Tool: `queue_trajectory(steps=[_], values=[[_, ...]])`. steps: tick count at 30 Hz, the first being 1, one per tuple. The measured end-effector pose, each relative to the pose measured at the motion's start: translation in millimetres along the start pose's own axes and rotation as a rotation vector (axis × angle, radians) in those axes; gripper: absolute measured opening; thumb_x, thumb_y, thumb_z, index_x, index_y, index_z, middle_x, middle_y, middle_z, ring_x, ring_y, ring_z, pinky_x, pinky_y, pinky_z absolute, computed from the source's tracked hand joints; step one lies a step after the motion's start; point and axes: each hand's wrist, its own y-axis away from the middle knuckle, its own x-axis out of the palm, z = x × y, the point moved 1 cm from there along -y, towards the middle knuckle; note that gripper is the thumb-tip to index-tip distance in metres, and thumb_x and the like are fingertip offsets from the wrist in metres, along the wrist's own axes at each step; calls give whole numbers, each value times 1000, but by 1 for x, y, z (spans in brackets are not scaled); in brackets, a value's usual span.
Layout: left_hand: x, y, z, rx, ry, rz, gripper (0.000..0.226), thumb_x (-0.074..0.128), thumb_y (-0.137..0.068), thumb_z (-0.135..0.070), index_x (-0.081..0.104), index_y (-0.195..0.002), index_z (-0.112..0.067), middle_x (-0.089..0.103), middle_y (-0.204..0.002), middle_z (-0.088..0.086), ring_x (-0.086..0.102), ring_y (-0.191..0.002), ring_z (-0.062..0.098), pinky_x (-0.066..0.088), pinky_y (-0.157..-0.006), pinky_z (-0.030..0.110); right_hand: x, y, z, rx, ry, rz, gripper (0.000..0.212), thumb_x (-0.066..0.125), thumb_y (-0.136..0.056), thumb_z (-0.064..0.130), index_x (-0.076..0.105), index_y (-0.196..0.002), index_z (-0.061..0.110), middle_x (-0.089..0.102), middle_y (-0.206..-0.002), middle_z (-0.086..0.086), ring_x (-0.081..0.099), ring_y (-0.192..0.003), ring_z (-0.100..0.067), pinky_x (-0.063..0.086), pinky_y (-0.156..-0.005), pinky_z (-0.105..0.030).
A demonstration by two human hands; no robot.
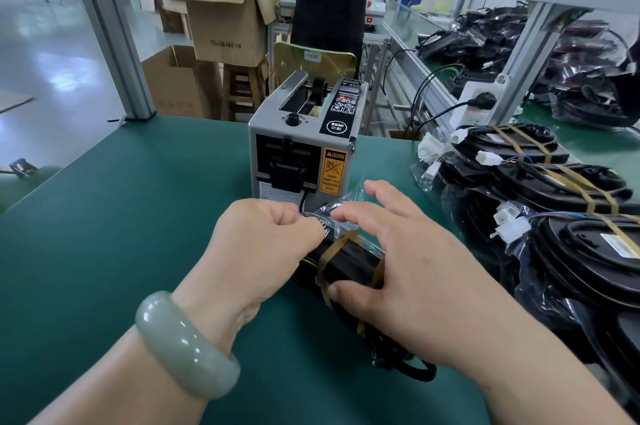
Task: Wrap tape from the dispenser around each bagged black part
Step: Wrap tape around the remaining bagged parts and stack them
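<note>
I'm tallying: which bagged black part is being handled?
The bagged part in front of the tape dispenser, gripped by the left hand; the others lie piled at the right, untouched.

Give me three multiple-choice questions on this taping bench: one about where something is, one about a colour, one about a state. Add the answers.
1. Where is the tape dispenser?
A) on the table, just beyond the bagged black part
B) on a cardboard box
C) on the floor

2. What colour is the table top?
A) white
B) green
C) red

3. What is the left hand doing?
A) lying flat
B) pinching the bag's plastic
C) turning a knob

Answers:
1 A, it stands on the mat right behind the held part.
2 B, the mat is dark green.
3 B, its fingertips are closed on the clear film.
</note>
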Motion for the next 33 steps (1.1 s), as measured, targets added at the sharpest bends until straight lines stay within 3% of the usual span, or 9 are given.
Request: queue_trajectory(steps=[5, 12, 17, 20, 23, 25, 27, 30, 33], values=[[2, 0, -2, 4, -12, -13, 38, 58, -52, -33, 57, -65, 3, 54, -76, 1, 44, -72, 12, 30, -55, 23, -1, -1, 1, 2, 17, 11, 62, 68, -72, 52, 32, -122, 55, 9, -158, 17, 50, -126, -18, 39, -91, -28], [3, 1, -4, 2, -23, 1, 21, 63, -60, -27, 58, -53, -8, 57, -71, 2, 46, -71, 11, 30, -51, 20, -3, 0, 3, 0, 48, 27, 58, 66, -75, 50, 31, -120, 56, 8, -158, 16, 55, -117, -25, 41, -91, -30], [1, -4, 0, 4, -45, 8, 30, 67, -62, -32, 53, -42, -14, 57, -62, -7, 53, -67, 3, 35, -53, 16, -1, -2, 3, -27, 51, 29, 54, 64, -76, 50, 35, -121, 53, 17, -155, 13, 53, -119, -22, 42, -93, -29], [-7, -11, 4, -41, 70, -7, 36, 70, -72, -39, 59, -45, -20, 53, -55, -8, 48, -52, 6, 41, -54, 19, -1, -1, 1, -32, 23, 17, 55, 66, -75, 51, 37, -121, 52, 25, -152, 13, 50, -124, -17, 41, -94, -26], [-9, -14, 4, -59, 156, 10, 42, 60, -67, -53, 64, -66, -11, 56, -66, 1, 50, -63, 16, 45, -67, 32, -3, -2, 1, -30, -7, 1, 51, 68, -72, 49, 40, -115, 47, 41, -130, 22, 53, -112, -9, 44, -83, -21], [-3, -12, 4, -23, 111, 28, 44, 61, -64, -59, 68, -72, -17, 64, -67, -6, 56, -64, 14, 46, -66, 28, -4, -1, 1, -1, -26, -23, 57, 70, -69, 49, 34, -113, 46, 43, -109, 24, 55, -89, -6, 40, -66, -11], [4, -11, 4, -2, 31, 4, 43, 70, -61, -62, 72, -79, -23, 71, -77, -10, 64, -73, 9, 46, -66, 23, -3, 0, 1, 40, -38, -41, 67, 71, -67, 50, 27, -116, 44, 40, -103, 24, 53, -81, -6, 38, -60, -12], [8, -14, 8, -8, 5, -7, 37, 78, -62, -50, 70, -88, -25, 70, -84, -7, 65, -77, 10, 48, -65, 23, -3, 0, -1, 52, -53, -40, 74, 73, -67, 51, 23, -121, 39, 38, -106, 24, 50, -79, -3, 40, -65, -13], [11, -18, 7, -31, 106, 39, 7, 72, -78, -33, 73, -79, -26, 71, -76, -9, 63, -71, 13, 48, -61, 25, -5, -1, -3, 63, -68, -19, 75, 74, -67, 50, 25, -122, 38, 41, -93, 22, 48, -75, 5, 39, -66, -7]])
